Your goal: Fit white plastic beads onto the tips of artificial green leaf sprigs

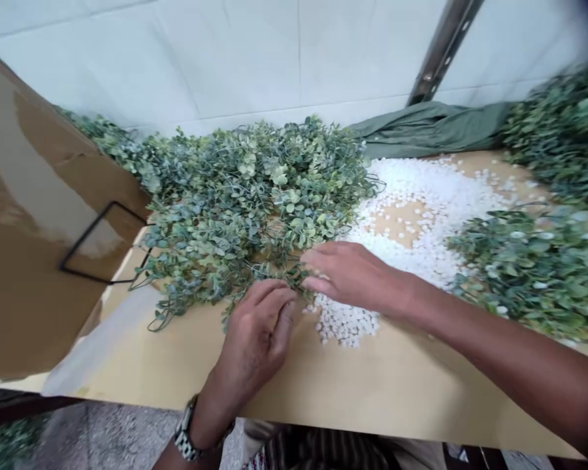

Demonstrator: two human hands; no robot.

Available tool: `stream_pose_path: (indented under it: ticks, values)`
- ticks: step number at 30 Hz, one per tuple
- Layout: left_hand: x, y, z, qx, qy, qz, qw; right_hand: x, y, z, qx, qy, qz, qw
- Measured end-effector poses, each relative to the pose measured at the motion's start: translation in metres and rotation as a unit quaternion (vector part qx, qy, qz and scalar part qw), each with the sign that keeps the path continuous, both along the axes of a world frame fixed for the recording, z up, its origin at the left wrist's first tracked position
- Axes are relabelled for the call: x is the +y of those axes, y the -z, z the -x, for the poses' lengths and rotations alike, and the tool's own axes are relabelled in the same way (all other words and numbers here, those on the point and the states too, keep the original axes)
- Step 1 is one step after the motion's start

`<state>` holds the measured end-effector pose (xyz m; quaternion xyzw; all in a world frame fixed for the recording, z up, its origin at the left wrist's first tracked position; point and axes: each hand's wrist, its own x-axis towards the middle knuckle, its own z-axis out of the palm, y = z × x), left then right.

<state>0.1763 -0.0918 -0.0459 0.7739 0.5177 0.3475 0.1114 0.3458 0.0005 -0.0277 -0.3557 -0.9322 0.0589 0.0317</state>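
Observation:
My left hand [257, 326], with a metal watch [189, 431] on its wrist, is closed at the near edge of a heap of artificial green leaf sprigs [255, 189]. Its thumb and fingertips pinch a leaf sprig [294, 271] low over the table. From the right comes my right hand [347, 274], its fingers bent together on the same sprig, close to the left fingertips. Exactly how each fingertip meets the stem is hidden. Small white beads or pellets [431, 196] spread behind and beneath my right hand, with a smaller patch [347, 323] just in front of it.
On the left stands a cardboard box [39, 215] with a black wire frame [102, 245] against it. More leaf bunches [543, 267] lie at the right, some dotted white. A green cloth [431, 127] runs along the wall. The tan table [333, 391] has its edge near my body.

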Motion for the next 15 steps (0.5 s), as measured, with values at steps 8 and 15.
stream_pose_path:
  ticks: [8, 15]
  values:
    - [0.006, 0.002, 0.019, 0.049, -0.024, -0.059, 0.997, 0.001, 0.013, 0.034, 0.039, 0.076, 0.037, 0.996]
    - [0.005, 0.004, 0.021, -0.01, -0.057, -0.032, 0.998, 0.004, -0.001, -0.009, 0.304, 0.122, 0.197, 0.924]
